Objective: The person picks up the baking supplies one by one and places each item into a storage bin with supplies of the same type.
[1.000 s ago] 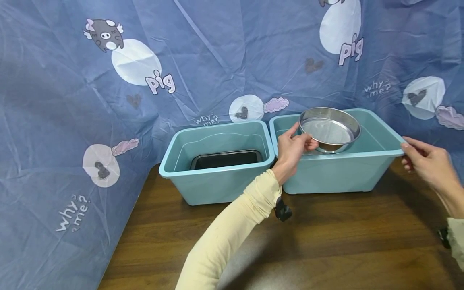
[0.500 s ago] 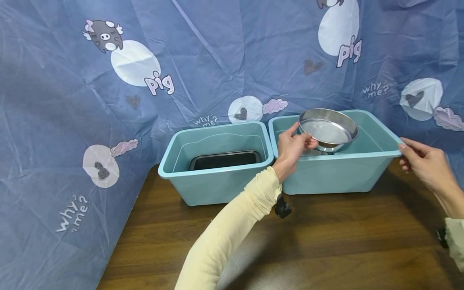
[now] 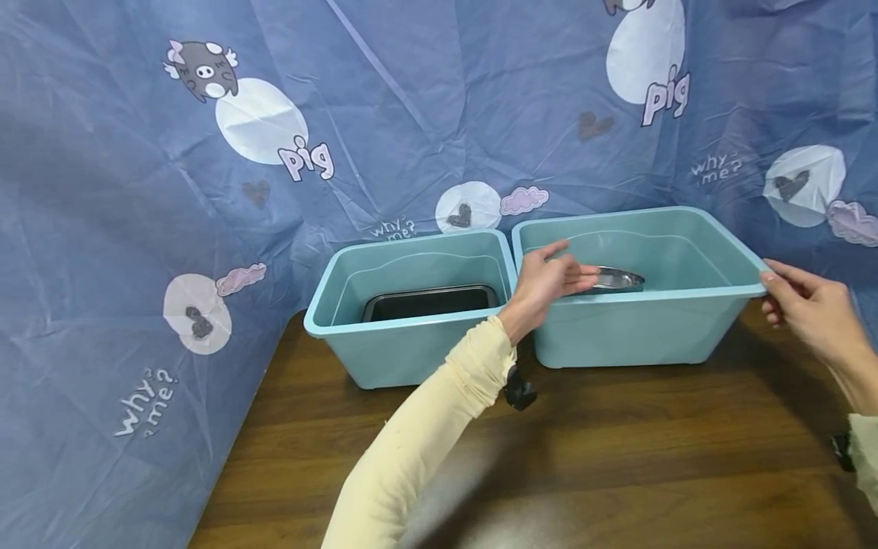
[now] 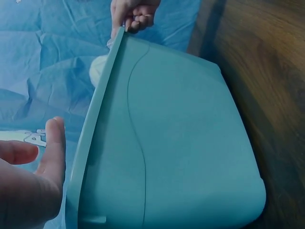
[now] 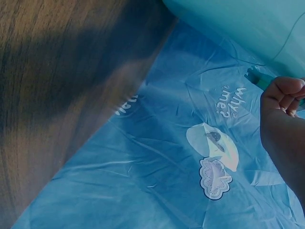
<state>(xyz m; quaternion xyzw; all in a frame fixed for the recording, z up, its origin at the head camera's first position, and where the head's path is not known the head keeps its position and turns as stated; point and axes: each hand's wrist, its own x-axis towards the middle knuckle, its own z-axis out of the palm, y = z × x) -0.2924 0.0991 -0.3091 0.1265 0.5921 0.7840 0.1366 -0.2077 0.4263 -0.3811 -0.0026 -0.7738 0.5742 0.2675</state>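
My left hand (image 3: 540, 286) hangs above the front rim of the right-hand teal bin (image 3: 624, 329), its fingers straight and holding nothing. In the left wrist view that hand (image 4: 35, 183) is beside the bin's rim, apart from it. Inside the bin, just past the fingertips, part of a round metal sieve (image 3: 617, 279) shows; the front wall hides the rest. At the bin's right corner my right hand (image 3: 816, 305) pinches the rim between thumb and fingers. The right wrist view shows this hand (image 5: 286, 112) at the rim too.
A second teal bin (image 3: 411, 347) stands close on the left, with a dark rectangular pan (image 3: 432, 302) inside. Both bins stand on a brown wooden table (image 3: 617, 457). Behind them hangs a blue printed cloth (image 3: 384, 91).
The sieve has gone from above the bin's rim down into the bin. My left hand has let go of it, straightened its fingers and drawn slightly left. The right hand keeps its grip.
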